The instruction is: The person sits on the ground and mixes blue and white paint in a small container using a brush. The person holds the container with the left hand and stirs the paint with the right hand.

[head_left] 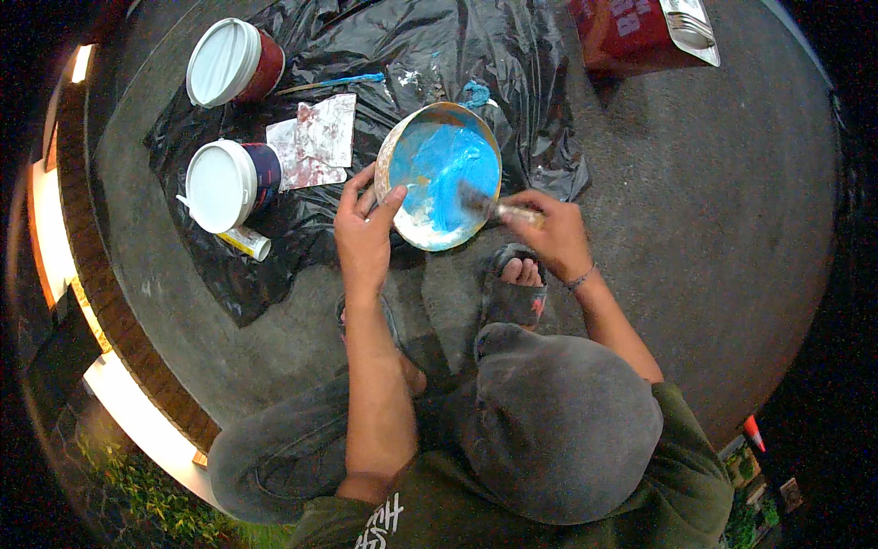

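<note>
A round bowl [391, 163] with a patterned outer wall is tilted toward me, its inside coated with wet blue paint [448, 174] and streaks of white. My left hand [366, 212] grips its left side, thumb over the rim and fingers against the outer wall. In my right hand [551, 231] is a paintbrush [517, 214], held by its pale handle. Its dark head, blurred by motion, reaches into the paint near the bowl's right side.
Black plastic sheeting [302, 261] covers the ground beneath. Two lidded paint buckets [219, 186] stand at left, with a yellow and white tube [247, 242] beside the nearer one. Stained paper [325, 133] and a blue-tipped stick [352, 82] lie behind. A red can [622, 37] stands far right.
</note>
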Demonstrator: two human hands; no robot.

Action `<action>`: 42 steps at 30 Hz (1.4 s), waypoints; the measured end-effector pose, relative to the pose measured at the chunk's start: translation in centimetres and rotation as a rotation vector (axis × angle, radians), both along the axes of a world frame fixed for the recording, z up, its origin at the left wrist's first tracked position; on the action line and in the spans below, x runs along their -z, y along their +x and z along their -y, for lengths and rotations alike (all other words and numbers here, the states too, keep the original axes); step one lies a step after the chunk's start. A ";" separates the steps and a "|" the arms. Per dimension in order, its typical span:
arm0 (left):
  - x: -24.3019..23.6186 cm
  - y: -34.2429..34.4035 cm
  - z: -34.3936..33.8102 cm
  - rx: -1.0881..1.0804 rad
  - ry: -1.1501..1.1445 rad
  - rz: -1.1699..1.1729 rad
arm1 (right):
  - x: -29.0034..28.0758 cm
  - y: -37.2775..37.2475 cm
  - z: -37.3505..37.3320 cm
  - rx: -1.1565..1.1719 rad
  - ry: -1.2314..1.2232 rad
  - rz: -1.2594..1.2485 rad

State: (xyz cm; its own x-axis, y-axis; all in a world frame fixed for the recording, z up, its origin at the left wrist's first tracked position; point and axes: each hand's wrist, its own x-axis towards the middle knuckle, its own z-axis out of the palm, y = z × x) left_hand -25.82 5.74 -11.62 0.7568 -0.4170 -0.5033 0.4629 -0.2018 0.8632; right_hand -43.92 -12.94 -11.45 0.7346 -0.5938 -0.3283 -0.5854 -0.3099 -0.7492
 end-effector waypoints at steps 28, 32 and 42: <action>-0.1 0.1 0.0 -0.001 0.025 0.021 | -0.6 2.0 -0.8 0.079 0.166 0.154; 0.0 0.0 0.2 0.045 -0.001 0.074 | 0.4 1.5 -0.4 0.038 0.114 -0.042; -0.5 -0.2 0.4 0.029 0.005 0.071 | -0.7 3.4 -1.8 0.087 0.177 0.070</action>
